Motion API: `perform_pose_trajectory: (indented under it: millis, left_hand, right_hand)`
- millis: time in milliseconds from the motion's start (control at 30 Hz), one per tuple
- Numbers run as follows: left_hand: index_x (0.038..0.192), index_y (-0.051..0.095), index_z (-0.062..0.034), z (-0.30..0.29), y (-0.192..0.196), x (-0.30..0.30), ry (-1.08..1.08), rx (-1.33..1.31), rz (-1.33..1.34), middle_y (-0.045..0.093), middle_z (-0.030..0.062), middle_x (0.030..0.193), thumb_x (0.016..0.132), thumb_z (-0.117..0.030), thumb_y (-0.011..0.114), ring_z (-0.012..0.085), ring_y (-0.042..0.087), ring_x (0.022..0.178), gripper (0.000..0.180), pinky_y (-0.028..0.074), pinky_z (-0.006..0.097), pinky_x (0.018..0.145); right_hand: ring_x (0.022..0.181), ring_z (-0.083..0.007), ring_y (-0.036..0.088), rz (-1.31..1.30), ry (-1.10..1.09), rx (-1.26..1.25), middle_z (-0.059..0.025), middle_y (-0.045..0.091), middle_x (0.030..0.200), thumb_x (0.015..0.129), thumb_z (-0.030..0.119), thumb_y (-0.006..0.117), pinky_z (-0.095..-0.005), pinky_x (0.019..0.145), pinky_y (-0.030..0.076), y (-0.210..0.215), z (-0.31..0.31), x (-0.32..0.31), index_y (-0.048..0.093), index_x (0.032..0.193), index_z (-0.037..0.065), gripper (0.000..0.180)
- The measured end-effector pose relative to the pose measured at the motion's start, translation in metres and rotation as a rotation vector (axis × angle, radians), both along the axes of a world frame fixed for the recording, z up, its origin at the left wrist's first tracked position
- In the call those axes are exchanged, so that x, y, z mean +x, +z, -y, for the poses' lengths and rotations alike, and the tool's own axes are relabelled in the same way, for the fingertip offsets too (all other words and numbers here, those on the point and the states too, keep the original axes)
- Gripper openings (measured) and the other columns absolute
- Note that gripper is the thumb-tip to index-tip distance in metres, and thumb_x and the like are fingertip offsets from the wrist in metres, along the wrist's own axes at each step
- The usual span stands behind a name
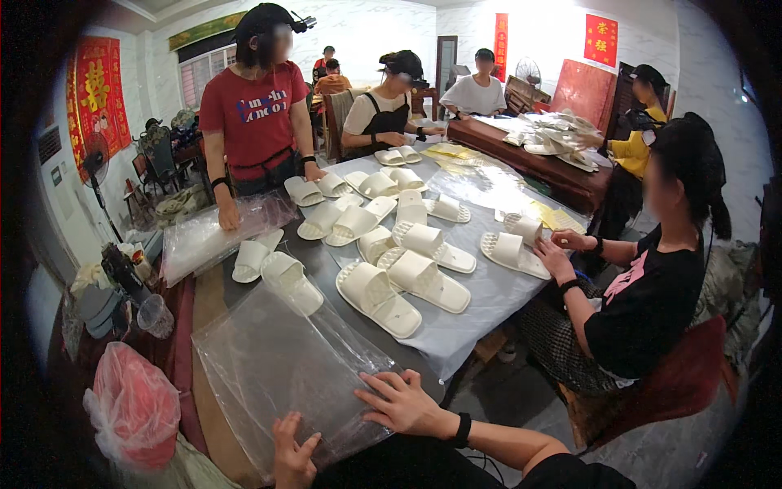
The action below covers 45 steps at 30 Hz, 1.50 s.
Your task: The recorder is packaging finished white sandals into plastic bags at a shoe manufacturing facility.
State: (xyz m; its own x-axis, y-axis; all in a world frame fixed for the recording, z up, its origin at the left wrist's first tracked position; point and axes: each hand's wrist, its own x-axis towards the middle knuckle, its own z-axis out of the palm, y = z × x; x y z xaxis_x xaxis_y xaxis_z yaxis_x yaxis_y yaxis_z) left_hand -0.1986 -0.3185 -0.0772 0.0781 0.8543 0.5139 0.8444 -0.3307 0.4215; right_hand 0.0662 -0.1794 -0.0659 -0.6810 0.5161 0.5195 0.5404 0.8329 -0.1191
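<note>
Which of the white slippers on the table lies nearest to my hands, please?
The slipper at the front of the group, just beyond the clear plastic bags under your right hand; all the others lie farther up the table.

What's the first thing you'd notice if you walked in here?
White slippers cover the middle of the long table. At its near end, both hands, left and right, press on a clear plastic bag. A pink bag sits at the lower left.

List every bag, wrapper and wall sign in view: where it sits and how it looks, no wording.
Clear plastic bags: flat stack under the left hand and right hand.
Second clear bags: table's left side, crumpled.
Pink bag: lower left, bulging.
Red hanging: left wall, gold marks.
Red square sign: back wall.
Red strip: back wall, narrow.
</note>
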Motion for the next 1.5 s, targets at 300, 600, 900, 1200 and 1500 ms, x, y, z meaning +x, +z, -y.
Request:
perform_pose_trajectory:
  millis: [300, 600, 900, 1200, 1500]
  left_hand:
    - [0.145, 0.052, 0.0008, 0.005, 0.005, 0.007, 0.061, 0.097, -0.081, 0.049, 0.0260, 0.149, 0.082, 0.013, 0.051, 0.0498, 0.046, 0.135, 0.064, 0.040, 0.053, 0.113]
    - [0.136, 0.064, -0.0082, 0.000, 0.027, 0.014, 0.067, -0.021, -0.179, 0.047, 0.0255, 0.151, 0.083, 0.008, 0.055, 0.0463, 0.042, 0.140, 0.055, 0.027, 0.067, 0.116]
    - [0.132, 0.066, -0.0061, -0.002, 0.040, 0.019, 0.078, -0.078, -0.150, 0.050, 0.0231, 0.149, 0.084, 0.007, 0.056, 0.0444, 0.045, 0.139, 0.051, 0.027, 0.067, 0.117]
    - [0.131, 0.066, -0.0069, -0.002, 0.041, 0.018, 0.088, -0.105, -0.135, 0.051, 0.0227, 0.148, 0.084, 0.006, 0.057, 0.0421, 0.048, 0.138, 0.050, 0.028, 0.067, 0.117]
    - [0.129, 0.068, -0.0067, -0.002, 0.040, 0.017, 0.084, -0.122, -0.129, 0.051, 0.0225, 0.149, 0.083, 0.004, 0.058, 0.0409, 0.047, 0.139, 0.049, 0.027, 0.065, 0.118]
  right_hand:
    - [0.117, -0.0232, 0.054, 0.039, -0.004, -0.080, -0.0090, 0.047, 0.155, 0.095, 0.051, 0.063, -0.0454, 0.092, 0.036, 0.004, 0.000, -0.001, 0.058, 0.140, 0.018, 0.056]
    - [0.131, -0.0262, 0.049, 0.058, 0.000, -0.060, -0.0068, 0.045, 0.158, 0.099, 0.050, 0.060, -0.0470, 0.097, 0.034, -0.001, -0.002, 0.001, 0.055, 0.145, 0.019, 0.056]
    - [0.145, -0.0249, 0.042, 0.056, 0.007, -0.087, -0.0067, 0.048, 0.156, 0.099, 0.053, 0.060, -0.0505, 0.105, 0.030, 0.001, -0.002, 0.000, 0.054, 0.146, 0.019, 0.058]
    - [0.147, -0.0309, 0.038, 0.117, 0.029, -0.131, -0.0091, 0.049, 0.155, 0.103, 0.053, 0.052, -0.0504, 0.107, 0.025, 0.001, -0.004, 0.000, 0.051, 0.150, 0.022, 0.056]
    - [0.142, -0.0302, 0.042, 0.095, 0.031, -0.148, -0.0097, 0.051, 0.151, 0.103, 0.053, 0.052, -0.0492, 0.107, 0.024, 0.002, -0.004, -0.002, 0.054, 0.147, 0.021, 0.055]
